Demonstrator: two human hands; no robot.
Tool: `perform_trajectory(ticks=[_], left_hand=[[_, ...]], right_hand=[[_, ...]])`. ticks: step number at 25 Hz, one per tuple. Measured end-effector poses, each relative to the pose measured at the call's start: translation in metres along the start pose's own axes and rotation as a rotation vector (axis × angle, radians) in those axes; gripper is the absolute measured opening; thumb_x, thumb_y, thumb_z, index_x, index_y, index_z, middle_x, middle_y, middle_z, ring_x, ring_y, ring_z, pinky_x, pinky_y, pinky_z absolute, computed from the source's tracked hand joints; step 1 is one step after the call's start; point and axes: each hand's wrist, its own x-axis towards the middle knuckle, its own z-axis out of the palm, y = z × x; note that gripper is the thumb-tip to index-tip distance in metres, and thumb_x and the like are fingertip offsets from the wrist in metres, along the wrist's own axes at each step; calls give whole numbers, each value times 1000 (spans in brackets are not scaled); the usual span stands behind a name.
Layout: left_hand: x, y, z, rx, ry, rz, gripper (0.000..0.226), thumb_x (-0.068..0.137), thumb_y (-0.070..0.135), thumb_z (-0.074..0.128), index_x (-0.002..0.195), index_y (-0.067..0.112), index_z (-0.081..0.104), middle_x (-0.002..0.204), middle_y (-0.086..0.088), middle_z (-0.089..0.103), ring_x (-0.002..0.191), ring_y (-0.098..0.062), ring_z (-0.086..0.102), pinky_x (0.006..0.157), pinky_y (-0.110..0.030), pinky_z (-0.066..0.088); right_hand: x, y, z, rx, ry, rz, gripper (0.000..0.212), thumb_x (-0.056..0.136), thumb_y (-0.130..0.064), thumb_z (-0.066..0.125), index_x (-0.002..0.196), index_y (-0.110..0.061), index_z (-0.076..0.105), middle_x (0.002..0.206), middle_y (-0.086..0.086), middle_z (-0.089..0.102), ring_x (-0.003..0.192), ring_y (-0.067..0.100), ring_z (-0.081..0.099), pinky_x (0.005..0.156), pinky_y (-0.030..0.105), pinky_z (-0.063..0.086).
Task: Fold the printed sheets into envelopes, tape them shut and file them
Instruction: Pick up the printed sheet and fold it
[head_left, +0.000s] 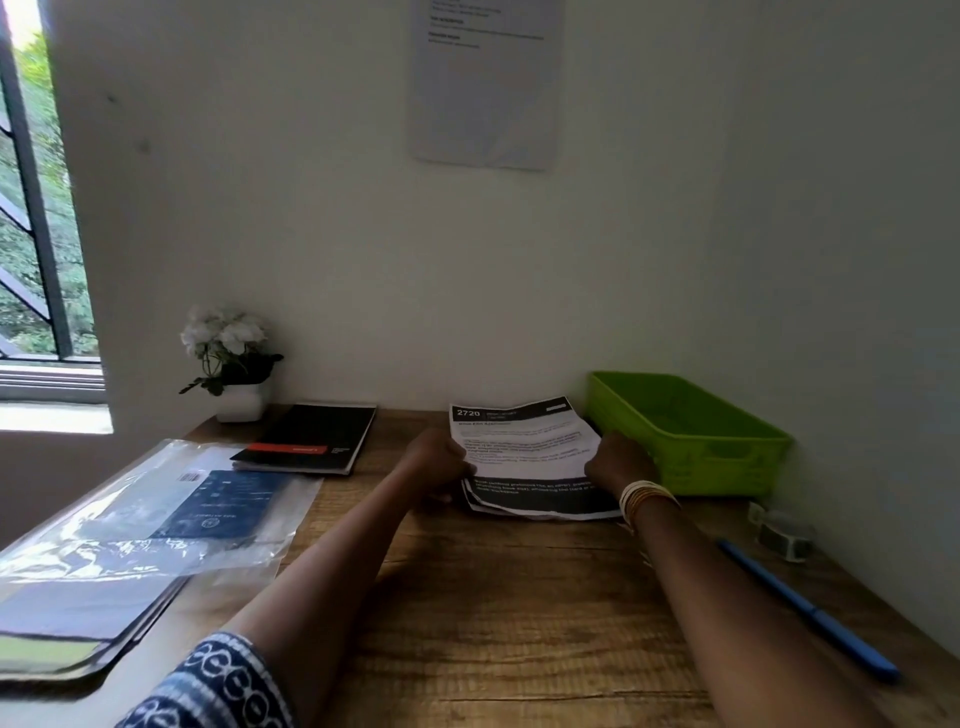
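Observation:
A printed sheet (524, 441) with a black header reading 2720 and a black band near its lower edge is lifted off the wooden desk (509, 597), its top tilted toward the wall. My left hand (439, 460) grips its left edge and my right hand (621, 462), bangles on the wrist, grips its right edge. More printed sheets (540, 504) lie flat under it. A green plastic tray (685, 431) stands just right of the sheets against the wall. A small tape dispenser (782, 532) sits near the right wall.
A blue pen (810, 610) lies along the desk's right side. A clear plastic folder (145, 530) with dark papers covers the left side. A black notebook (311, 436) and a potted white flower (234, 358) stand at the back left. A window is at far left.

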Motion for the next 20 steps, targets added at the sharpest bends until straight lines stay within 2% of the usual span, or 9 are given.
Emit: perform_trajectory(ticks=[3,5,8,11,14,17,20], left_hand=[[-1,-1,-3,131,-25,46,28,86,23,66,112,13,63,106,-3,63,74,-8,57,53,-20,47],[-2,-2,-4,220,-46,101,29,86,26,66,113,15,64,115,-4,62,80,-8,56,61,-20,47],[-5,-4,-8,305,35,189,31,91,19,60,121,13,62,129,-7,58,106,-17,57,84,-24,46],[-6,-10,-13,301,147,231,35,93,13,53,129,14,55,136,-9,54,123,-22,51,99,-30,41],[-8,-14,-15,366,36,182,41,94,21,53,134,15,48,136,-9,53,123,-25,50,94,-31,41],[-3,-17,-12,427,-86,160,42,96,33,48,136,20,47,136,-6,54,120,-21,52,92,-30,39],[-2,-18,-14,407,-99,134,44,96,33,48,138,22,45,139,-5,51,124,-21,49,98,-33,39]], right_hand=[[-4,-3,4,-130,-3,-21,36,88,-15,55,121,-4,58,125,18,60,113,34,58,90,36,50],[-9,-12,6,-179,47,-72,39,85,-21,57,121,-6,58,123,17,60,112,33,58,90,36,50],[-20,-35,11,-23,67,-227,42,85,-30,60,117,-3,60,123,17,60,111,30,59,91,34,49],[-39,-59,22,71,-79,-363,63,83,-52,62,125,-6,57,129,12,58,116,25,55,95,34,45],[-50,-73,26,7,-240,-414,84,71,-66,64,131,-9,51,133,9,55,118,25,53,96,35,45],[-52,-72,22,-138,-406,-443,73,72,-57,69,128,-12,52,128,8,57,113,23,55,96,37,48],[-52,-70,15,-76,-395,-471,47,82,-40,67,120,-12,60,120,8,62,104,20,59,89,32,50]])
